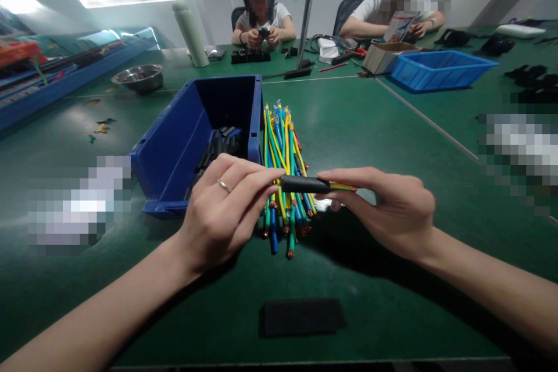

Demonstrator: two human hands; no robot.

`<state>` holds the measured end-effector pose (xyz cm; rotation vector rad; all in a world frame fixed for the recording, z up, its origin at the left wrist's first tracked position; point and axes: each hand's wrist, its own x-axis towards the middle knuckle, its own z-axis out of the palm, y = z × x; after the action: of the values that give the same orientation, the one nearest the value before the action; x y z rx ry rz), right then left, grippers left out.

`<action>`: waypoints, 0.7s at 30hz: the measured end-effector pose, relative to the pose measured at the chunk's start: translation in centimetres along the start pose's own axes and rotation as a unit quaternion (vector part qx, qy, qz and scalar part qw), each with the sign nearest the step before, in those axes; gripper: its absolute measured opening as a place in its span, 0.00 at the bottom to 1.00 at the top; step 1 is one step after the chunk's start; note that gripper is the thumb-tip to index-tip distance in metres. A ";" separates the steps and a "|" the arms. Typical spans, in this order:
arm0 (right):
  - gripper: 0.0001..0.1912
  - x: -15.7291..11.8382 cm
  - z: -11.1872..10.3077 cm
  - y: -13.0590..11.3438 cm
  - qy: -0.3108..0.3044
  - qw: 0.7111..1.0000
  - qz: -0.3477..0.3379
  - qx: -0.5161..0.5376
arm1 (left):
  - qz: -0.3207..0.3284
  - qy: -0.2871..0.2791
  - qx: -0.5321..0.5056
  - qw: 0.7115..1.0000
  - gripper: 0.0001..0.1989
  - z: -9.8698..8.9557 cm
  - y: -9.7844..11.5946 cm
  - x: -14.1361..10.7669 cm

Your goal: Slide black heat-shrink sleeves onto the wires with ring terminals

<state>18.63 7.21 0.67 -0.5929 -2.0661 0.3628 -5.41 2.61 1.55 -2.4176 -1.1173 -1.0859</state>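
Note:
Between my two hands, level above the table, is a black sleeve point(306, 184) with a yellow-green wire point(342, 186) sticking out of its right end. My left hand point(229, 203) pinches the sleeve's left end between thumb and fingers. With thumb and fingertips, my right hand point(386, 206) grips the right end, where the wire's bare copper tip shows. Behind and below lies a bundle of cut wires point(288, 151) in yellow-green, blue and a little red, with stripped copper ends. Left of it, a blue bin point(163, 145) contains several black sleeves point(222, 145), partly hidden by my left hand.
A flat black block point(302, 317) lies near the table's front edge. Farther back are a metal bowl point(138, 77), a light green bottle point(190, 35), a cardboard box point(383, 58) and a blue tray point(440, 70). Two people point(264, 26) sit across the table.

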 end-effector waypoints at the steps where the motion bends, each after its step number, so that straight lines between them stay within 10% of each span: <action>1: 0.15 0.0 0.0 0.1 -0.003 1.000 -0.003 0.010 | 0.000 -0.001 0.007 1.000 0.15 0.0 0.0 0.0; 21: 0.14 0.2 0.0 0.8 -0.024 0.996 0.036 0.077 | -0.006 0.007 0.010 1.000 0.14 -0.1 0.1 -0.2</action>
<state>18.79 7.93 0.45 -0.5694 -2.0447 0.5784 -5.45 2.44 1.47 -2.3886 -1.1338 -1.0880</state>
